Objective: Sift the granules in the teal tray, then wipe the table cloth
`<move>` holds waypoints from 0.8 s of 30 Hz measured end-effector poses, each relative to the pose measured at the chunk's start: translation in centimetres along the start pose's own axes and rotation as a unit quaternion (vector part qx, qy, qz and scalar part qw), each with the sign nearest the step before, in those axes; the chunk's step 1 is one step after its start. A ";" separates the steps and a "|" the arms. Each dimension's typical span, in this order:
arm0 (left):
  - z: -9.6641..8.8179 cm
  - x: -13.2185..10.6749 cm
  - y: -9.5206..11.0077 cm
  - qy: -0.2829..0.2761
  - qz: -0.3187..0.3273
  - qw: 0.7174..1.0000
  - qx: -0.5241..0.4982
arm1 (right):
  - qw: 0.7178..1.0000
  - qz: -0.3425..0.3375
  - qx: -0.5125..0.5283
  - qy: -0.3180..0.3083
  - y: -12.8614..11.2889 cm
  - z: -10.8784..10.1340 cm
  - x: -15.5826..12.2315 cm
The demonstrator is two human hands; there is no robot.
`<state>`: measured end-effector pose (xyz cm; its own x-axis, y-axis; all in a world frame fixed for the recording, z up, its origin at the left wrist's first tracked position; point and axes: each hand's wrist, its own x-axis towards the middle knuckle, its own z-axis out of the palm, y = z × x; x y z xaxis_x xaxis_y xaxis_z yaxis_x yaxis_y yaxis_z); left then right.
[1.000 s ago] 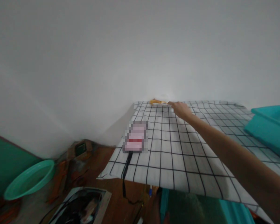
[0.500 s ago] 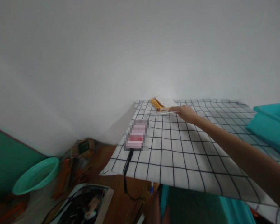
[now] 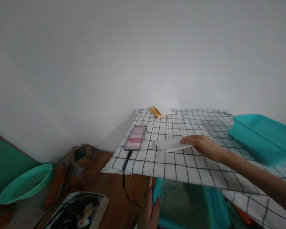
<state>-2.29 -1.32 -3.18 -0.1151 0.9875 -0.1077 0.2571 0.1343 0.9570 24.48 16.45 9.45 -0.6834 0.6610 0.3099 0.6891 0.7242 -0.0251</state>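
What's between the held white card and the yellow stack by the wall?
Only bare checked cloth between white card and yellow stack, per the head view.

A teal tray (image 3: 259, 140) sits on the checked cloth (image 3: 181, 165) (green basin (image 3: 26, 183) below).

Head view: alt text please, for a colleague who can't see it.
The right hand holds a white lined sheet by its edge over the checked cloth. A teal tray sits to its right, a yellow and white stack at the far edge; the left hand is low, below the cloth's front.
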 end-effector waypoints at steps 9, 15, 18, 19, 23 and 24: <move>0.2 0.2 0.2 -0.020 -0.087 0.996 -0.023 | 0.997 -0.071 -0.012 0.018 -5.5 -1.6 -12.2; 1.1 0.7 -0.8 0.009 -0.098 0.994 -0.037 | 0.997 0.007 0.021 0.080 -4.5 -4.8 -14.0; 0.8 0.7 -0.9 0.008 -0.082 0.997 -0.015 | 0.978 0.169 -0.046 0.118 -0.7 -5.8 -11.4; 0.5 0.6 -0.9 0.004 -0.073 0.997 -0.007 | 0.962 0.232 -0.084 0.119 0.8 -5.8 -10.1; -0.4 -0.1 -0.8 0.014 -0.020 1.000 0.015 | 0.892 0.404 -0.192 0.065 5.8 -5.2 -3.8; -0.5 -0.4 -0.7 0.018 -0.011 1.000 0.018 | 0.885 0.418 -0.198 0.051 6.5 -4.9 -2.3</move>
<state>-2.89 -1.80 -3.67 -0.1549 0.9809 -0.1177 0.2876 0.1587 0.9445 31.72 18.71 13.28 0.1177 0.8971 0.4258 0.9878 -0.1500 0.0429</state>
